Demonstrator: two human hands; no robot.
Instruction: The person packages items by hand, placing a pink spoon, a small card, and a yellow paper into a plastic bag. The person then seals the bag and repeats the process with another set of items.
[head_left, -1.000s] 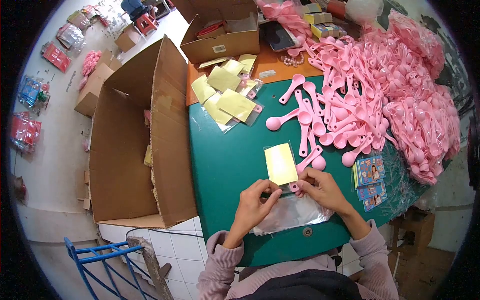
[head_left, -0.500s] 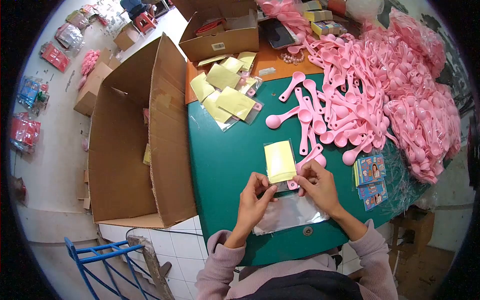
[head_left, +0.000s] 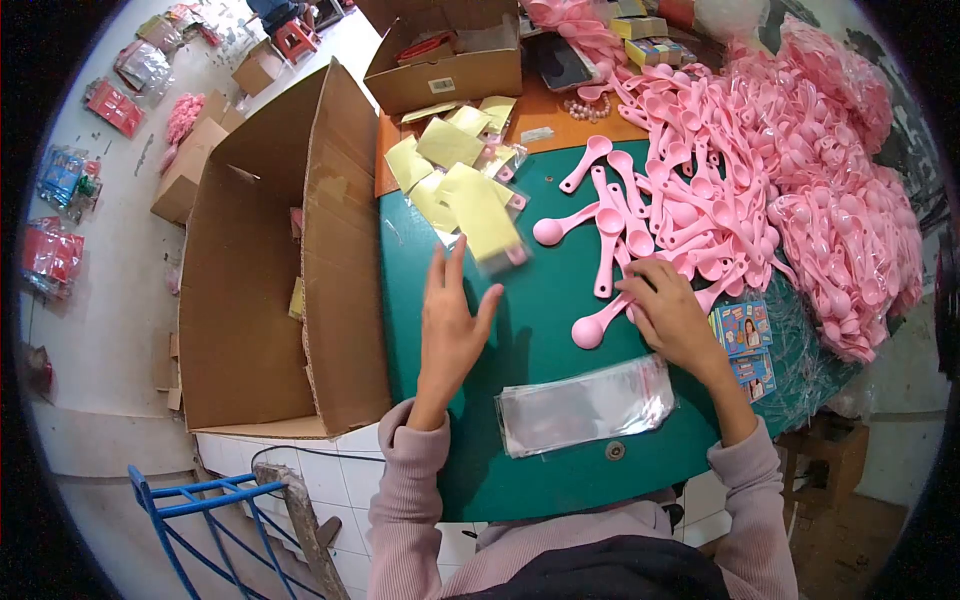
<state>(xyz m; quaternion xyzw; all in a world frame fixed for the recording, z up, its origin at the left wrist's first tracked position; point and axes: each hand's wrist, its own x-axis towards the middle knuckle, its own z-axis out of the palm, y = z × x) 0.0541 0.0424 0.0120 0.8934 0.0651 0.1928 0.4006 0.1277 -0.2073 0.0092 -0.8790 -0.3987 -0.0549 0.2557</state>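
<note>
Lying by the left edge of the desk (head_left: 465,490), yellow packets (head_left: 450,147) sit just beyond the left hand (head_left: 452,328), its grip spread apart. Clear bags (head_left: 585,407) lie by the near edge. Mid-desk, a pink spoon (head_left: 592,329) has its handle under the right hand (head_left: 678,318); whether that grip is clamped, I cannot tell. Cards (head_left: 742,330) lie rightward.

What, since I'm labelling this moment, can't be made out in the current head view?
- Head view: whether the right hand grips the spoon at its fingertips; the fingers hide the contact.
- Head view: fine detail of the top yellow-carded packet; its lower end is blurred.
- Head view: everything inside the large carton; its wall hides part.
- Head view: wording on the blue cards; too small.
- Head view: the background person; cut off by the top edge.
</note>
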